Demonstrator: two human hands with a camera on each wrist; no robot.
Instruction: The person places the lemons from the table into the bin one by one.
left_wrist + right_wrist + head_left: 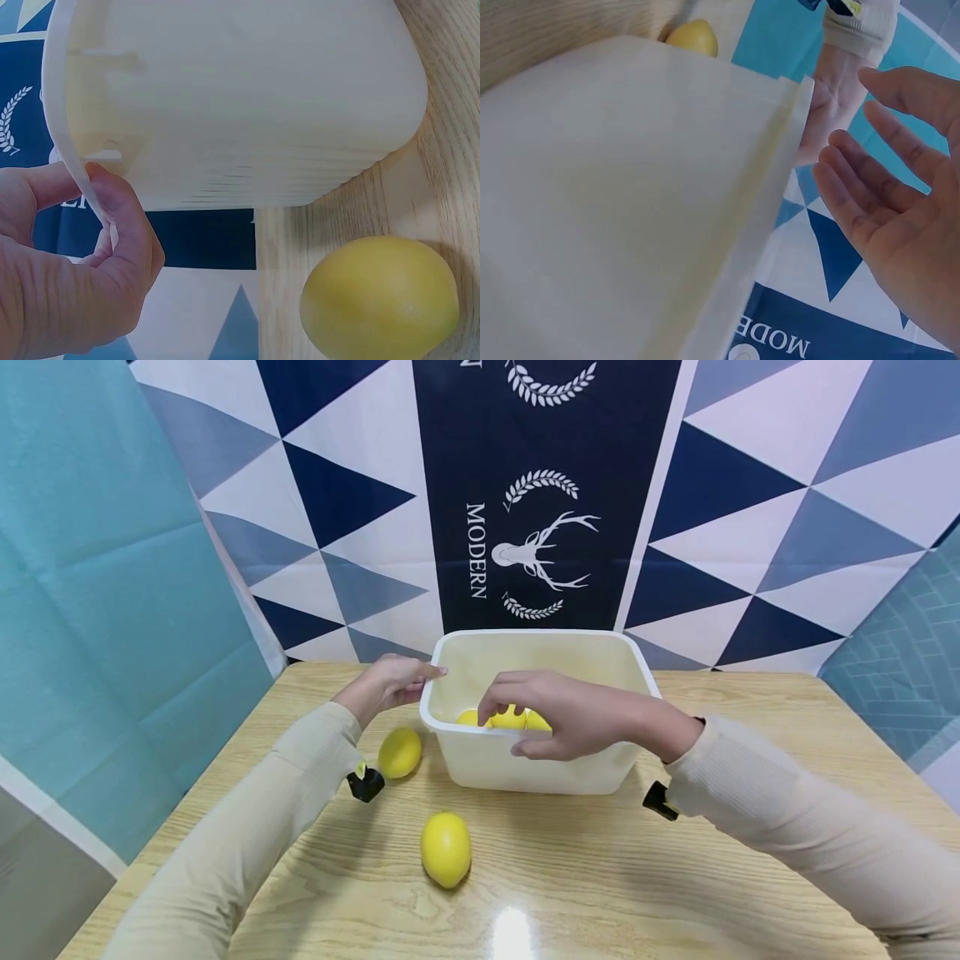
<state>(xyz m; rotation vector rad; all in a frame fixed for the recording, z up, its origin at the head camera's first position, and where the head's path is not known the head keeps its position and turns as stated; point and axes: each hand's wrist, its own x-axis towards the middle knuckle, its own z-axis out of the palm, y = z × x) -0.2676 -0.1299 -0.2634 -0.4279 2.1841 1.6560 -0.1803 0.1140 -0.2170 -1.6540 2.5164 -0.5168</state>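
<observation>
A white plastic bin (517, 764) stands on the table with several yellow lemons (508, 718) inside, partly hidden by its front wall and my right hand. My left hand (396, 681) grips the bin's left rim; in the left wrist view its thumb and fingers pinch the edge. Above the front rim hovers my right hand (562, 710), fingers loosely bent and holding nothing, as the right wrist view confirms. One lemon (400, 752) lies on the table just left of the bin, below my left hand. Another lemon (446, 850) lies closer to me, in front of the bin.
The wooden table (600, 877) ends at a patterned cloth (360, 502) behind the bin. A teal curtain (112, 568) hangs along the left side. Both forearms reach in over the table from the near corners.
</observation>
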